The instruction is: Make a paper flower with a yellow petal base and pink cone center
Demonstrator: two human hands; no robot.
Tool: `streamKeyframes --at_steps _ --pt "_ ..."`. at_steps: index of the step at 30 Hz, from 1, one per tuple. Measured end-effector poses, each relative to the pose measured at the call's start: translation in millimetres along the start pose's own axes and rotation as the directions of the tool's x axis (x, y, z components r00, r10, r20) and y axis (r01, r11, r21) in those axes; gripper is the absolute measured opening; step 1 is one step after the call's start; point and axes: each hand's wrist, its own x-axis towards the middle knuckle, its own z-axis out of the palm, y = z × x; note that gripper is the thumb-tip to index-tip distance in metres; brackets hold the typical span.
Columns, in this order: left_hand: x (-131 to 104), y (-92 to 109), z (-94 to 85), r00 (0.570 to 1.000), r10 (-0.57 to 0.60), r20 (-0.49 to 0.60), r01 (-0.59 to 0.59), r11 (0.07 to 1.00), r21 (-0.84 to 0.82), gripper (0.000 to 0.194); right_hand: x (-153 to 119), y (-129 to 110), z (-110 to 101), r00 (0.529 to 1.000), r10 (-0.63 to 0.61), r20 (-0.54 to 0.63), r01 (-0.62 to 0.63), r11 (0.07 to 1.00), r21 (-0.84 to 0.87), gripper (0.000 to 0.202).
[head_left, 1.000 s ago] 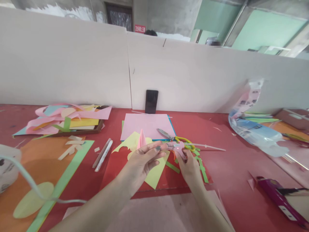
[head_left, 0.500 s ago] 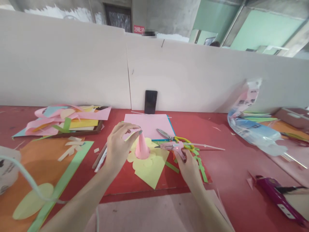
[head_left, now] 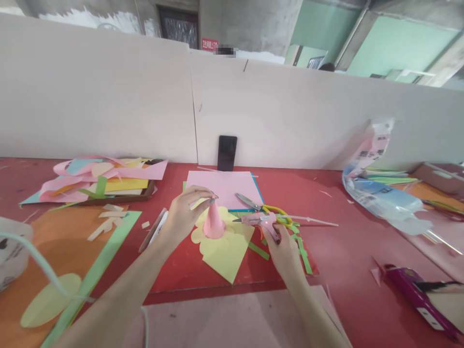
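Observation:
A pink paper cone (head_left: 214, 223) stands upright on a yellow flower-shaped paper (head_left: 229, 241), which has one pointed corner toward me. My left hand (head_left: 186, 210) pinches the tip of the cone between thumb and fingers. In my right hand (head_left: 284, 249) is a pink hot glue gun (head_left: 261, 220), gripped by its handle, with a small light glowing on its body. Its dark nozzle points left, a short way to the right of the cone. A long translucent glue stick (head_left: 319, 221) extends from the back of the gun. Yellow-handled scissors (head_left: 275, 212) lie open just behind it.
A black phone (head_left: 226, 153) leans against the white partition (head_left: 282, 116). Paper scraps fill a tray (head_left: 148, 192) at left, above orange sheets (head_left: 47, 246). Green strips (head_left: 303, 253) lie beside my right hand. At right are a plastic bag (head_left: 391, 203) and a purple power strip (head_left: 420, 299).
My left hand has shifted slightly at the cone's tip, its forearm a little lower and its fingers closer together. The glue gun and cone stay in nearly the same place.

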Motion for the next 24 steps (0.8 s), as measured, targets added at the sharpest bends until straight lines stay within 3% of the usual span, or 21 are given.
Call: streamKeyframes --at_steps 10,16,24 --pt "-2 7 -1.1 0.972 -0.150 -0.182 0.132 0.985 -0.107 0.017 2 -2 -8 0.997 0.058 -0.053 -0.055 0.997 0.053 0.039" --pt "-1 11 -7.2 0.902 -0.228 -0.366 0.176 0.970 -0.169 0.020 2 -1 -7 0.996 0.065 -0.053 -0.063 0.997 0.050 0.037" --pt "-1 9 -4.0 0.936 -0.233 -0.264 0.185 0.963 -0.197 0.019 1 -1 -6 0.995 0.047 -0.093 -0.045 0.999 0.031 0.040"
